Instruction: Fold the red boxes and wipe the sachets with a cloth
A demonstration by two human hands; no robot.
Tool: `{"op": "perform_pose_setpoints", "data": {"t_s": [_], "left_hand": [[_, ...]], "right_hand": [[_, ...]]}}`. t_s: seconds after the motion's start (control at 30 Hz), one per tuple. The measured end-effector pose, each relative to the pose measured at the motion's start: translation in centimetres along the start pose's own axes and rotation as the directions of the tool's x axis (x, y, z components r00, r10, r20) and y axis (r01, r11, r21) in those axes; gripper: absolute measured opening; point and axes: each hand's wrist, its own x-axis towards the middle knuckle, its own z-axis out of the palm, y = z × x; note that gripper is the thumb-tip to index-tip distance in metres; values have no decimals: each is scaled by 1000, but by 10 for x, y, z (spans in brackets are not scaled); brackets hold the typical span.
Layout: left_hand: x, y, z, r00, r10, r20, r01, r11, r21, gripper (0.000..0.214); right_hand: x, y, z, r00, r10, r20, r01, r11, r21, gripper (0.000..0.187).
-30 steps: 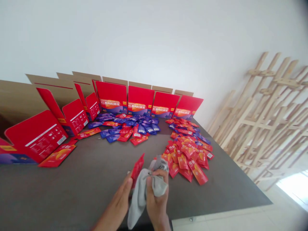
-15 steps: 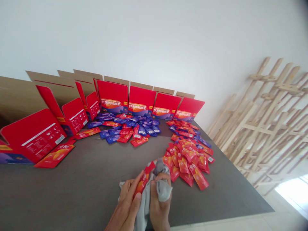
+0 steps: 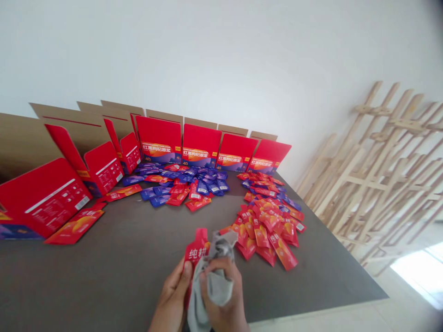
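Note:
My left hand (image 3: 175, 291) is closed around the lower left side of a red spouted pouch (image 3: 197, 249), which stands upright with its printed front facing me. Bunched in my right hand (image 3: 226, 288) is a grey cloth (image 3: 220, 287), pressed against the pouch's right side and hanging down over its lower part. A heap of red pouches (image 3: 277, 230) lies just beyond my right hand, with some purple ones mixed in farther back.
Open red cartons (image 3: 159, 131) line the back and left of the dark table (image 3: 131, 267). In front of them lies a pile of purple and red pouches (image 3: 204, 177). A larger orange-red pouch (image 3: 76, 225) lies at left. Wooden easels (image 3: 367, 180) lean on the right wall.
The pouch has turned from slanted to upright, its front now facing me. My right hand and the cloth have shifted slightly left and down. The whole view has drifted slightly.

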Motion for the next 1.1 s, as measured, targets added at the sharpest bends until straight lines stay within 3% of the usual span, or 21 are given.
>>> {"op": "perform_pose_setpoints", "data": {"t_s": [0.1, 0.27, 0.33, 0.47, 0.53, 0.6, 0.7, 0.83, 0.97, 1.1], "left_hand": [[0, -5, 2, 998, 38, -44, -39, 999, -13, 81], [3, -6, -5, 984, 177, 33, -180, 974, 139, 75], [2, -10, -11, 968, 212, 131, -241, 930, 279, 71], [-4, -22, -17, 938, 127, 323, -263, 866, 425, 74], [-5, -21, -14, 944, 106, 313, -231, 889, 396, 74], [0, -11, -6, 959, 120, 256, -203, 923, 328, 74], [22, 13, 18, 965, 120, 232, -174, 959, 226, 70], [69, 36, 69, 943, 142, 300, -197, 967, 162, 48], [107, 32, 131, 866, -12, 500, -147, 950, 277, 43], [127, 13, 187, 833, -92, 546, -174, 893, 416, 77]], "right_hand": [[3, -5, 1, 981, 21, 195, -13, 999, -42, 19], [2, -6, -3, 954, 53, 296, -52, 999, -11, 21], [3, -3, -5, 973, 47, 225, -49, 999, 4, 18], [4, 5, -17, 993, 71, -97, -70, 998, 8, 7], [4, 8, -27, 982, 87, -166, -85, 996, 16, 5], [2, 12, -38, 991, 82, -108, -81, 997, 14, 7], [-3, 18, -50, 988, 66, 141, -64, 998, -18, 6], [-8, 23, -52, 920, 91, 382, -60, 994, -92, 6], [-8, 20, -50, 900, 92, 426, -51, 993, -105, 14], [-7, 19, -53, 905, 81, 418, -38, 993, -109, 15]]}}
